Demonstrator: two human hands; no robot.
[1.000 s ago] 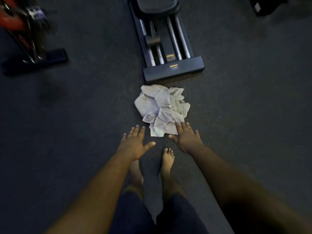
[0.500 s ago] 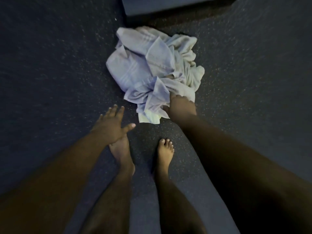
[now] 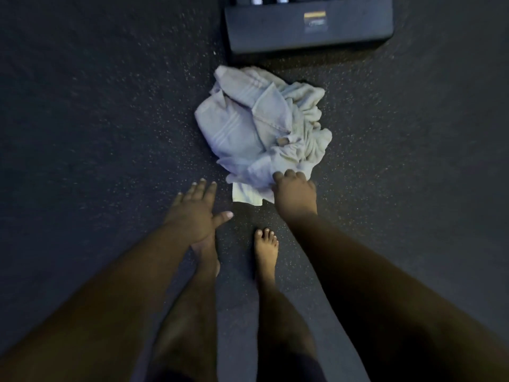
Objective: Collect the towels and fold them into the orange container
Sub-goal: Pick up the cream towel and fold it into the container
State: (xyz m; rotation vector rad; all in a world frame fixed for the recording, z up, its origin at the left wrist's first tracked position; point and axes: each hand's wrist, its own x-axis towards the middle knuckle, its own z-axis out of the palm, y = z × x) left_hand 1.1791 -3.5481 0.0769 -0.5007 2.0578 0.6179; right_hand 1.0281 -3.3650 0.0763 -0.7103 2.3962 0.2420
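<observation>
Towels (image 3: 256, 128): a crumpled pale heap, white with faint woven stripes, lying on the floor just ahead of both hands; a flat white corner sticks out of the heap's near edge, between the two hands.

Right hand (image 3: 294, 194): knuckles up, fingers curled into the near edge of the heap, gripping a fold of cloth; the fingertips are hidden in the fabric.

Left hand (image 3: 197, 213): palm down, fingers straight and spread, thumb out toward the right hand; holding nothing, apart from the heap and just left of its protruding corner; whether it touches the floor cannot be told.

Floor (image 3: 96, 119): dark, speckled with light flecks, spreading on all sides of the hands.

Bare feet: right foot (image 3: 265, 249) planted behind the right hand, toes toward the heap; left foot (image 3: 206, 255) largely covered by the left hand.

Dark equipment base (image 3: 308, 23): a low black block with a small yellow and grey label, beyond the heap, well ahead of the hands; near the towels but not touching.
</observation>
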